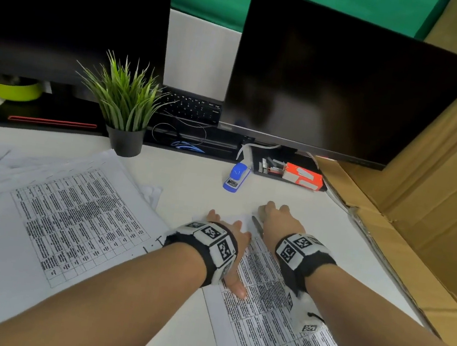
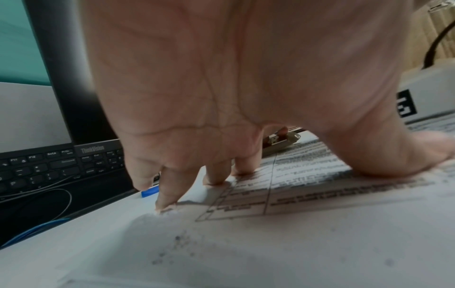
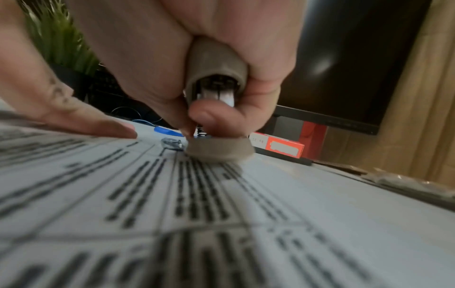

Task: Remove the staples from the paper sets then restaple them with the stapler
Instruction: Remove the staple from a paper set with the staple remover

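A printed paper set (image 1: 261,308) lies on the white desk in front of me. My left hand (image 1: 228,229) presses flat on its top left part, fingers spread straight, fingertips (image 2: 165,204) on the sheet (image 2: 307,194). My right hand (image 1: 276,217) grips a grey-beige stapler (image 3: 216,58) at the set's top corner. The tool's base (image 3: 219,152) rests on the paper (image 3: 221,214), with its spring and metal core showing between my thumb and fingers. A small metal piece (image 3: 171,143) lies just left of the base. A blue stapler (image 1: 236,176) stands untouched beyond my hands.
More printed paper sets (image 1: 69,224) cover the desk's left side. A potted plant (image 1: 125,107), a keyboard (image 1: 192,107) and two dark monitors (image 1: 334,85) stand behind. An orange staple box (image 1: 302,176) sits in a black tray. Cardboard (image 1: 417,226) borders the right edge.
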{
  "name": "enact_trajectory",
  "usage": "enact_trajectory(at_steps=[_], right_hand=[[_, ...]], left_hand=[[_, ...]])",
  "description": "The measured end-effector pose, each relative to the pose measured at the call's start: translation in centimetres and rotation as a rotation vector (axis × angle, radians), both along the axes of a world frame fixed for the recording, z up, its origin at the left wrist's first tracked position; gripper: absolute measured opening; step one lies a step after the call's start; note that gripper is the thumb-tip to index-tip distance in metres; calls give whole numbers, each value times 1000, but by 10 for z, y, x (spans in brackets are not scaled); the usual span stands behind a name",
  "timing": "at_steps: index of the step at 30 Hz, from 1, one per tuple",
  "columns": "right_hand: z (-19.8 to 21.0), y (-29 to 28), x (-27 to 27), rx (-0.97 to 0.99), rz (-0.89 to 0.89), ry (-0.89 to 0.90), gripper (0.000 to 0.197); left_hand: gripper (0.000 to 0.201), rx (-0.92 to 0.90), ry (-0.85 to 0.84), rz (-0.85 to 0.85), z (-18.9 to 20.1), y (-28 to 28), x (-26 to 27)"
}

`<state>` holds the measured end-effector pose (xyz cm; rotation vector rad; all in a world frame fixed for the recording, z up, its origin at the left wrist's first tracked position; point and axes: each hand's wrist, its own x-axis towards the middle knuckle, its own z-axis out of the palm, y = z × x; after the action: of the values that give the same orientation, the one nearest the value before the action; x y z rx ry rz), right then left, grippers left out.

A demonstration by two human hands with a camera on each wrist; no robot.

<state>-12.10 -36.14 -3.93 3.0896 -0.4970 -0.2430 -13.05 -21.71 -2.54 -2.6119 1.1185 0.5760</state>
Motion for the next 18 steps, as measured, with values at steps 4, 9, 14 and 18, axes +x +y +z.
enact_trajectory(at_steps=[4,9,14,18], right_hand=[[-1,-6,11,33,46,43,36],[6,-9,34,16,40,31,32],[23,-32,26,89,3,-42,21],[31,-42,-7,61,40,-1,20]], left_hand=[[121,-14,8,-8,0,1,2],[123,-5,28,1,1,2,1],[123,24,39,18,1,3,2],[123,26,37,14,6,0,2]])
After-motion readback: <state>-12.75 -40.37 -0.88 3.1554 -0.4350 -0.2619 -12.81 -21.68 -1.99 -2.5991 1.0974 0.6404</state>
